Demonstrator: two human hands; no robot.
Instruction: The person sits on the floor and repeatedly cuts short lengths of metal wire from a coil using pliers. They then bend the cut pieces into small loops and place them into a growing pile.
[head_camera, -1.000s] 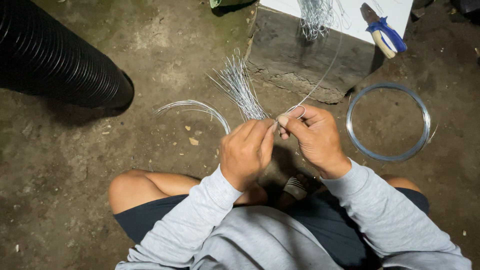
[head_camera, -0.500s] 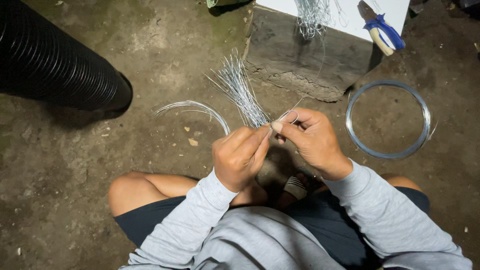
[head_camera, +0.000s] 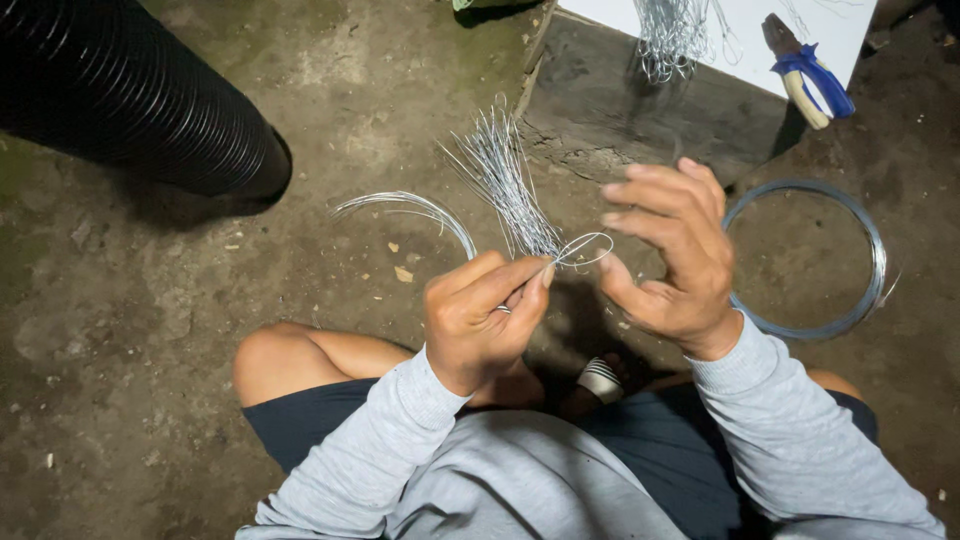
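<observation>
My left hand (head_camera: 480, 318) is closed around a bundle of thin silver wire pieces (head_camera: 505, 180) that fan upward from its fingers. A small wire loop (head_camera: 585, 248) sticks out to the right of the fingertips. My right hand (head_camera: 672, 250) is just right of that loop, fingers spread, with the thumb close to the loop; I cannot tell if it touches. A curved strand of wire (head_camera: 410, 207) arcs left from the left hand.
A coil of wire (head_camera: 868, 262) lies on the dirt floor at right. Blue-handled pliers (head_camera: 808, 78) and another wire bunch (head_camera: 668, 35) rest on a white sheet (head_camera: 850, 40) atop a stone slab (head_camera: 620, 105). A black ribbed pipe (head_camera: 130, 100) lies upper left.
My right hand has let go of the wire and opened its fingers. A small loop now shows beside the left fingertips. The left hand still grips the bundle.
</observation>
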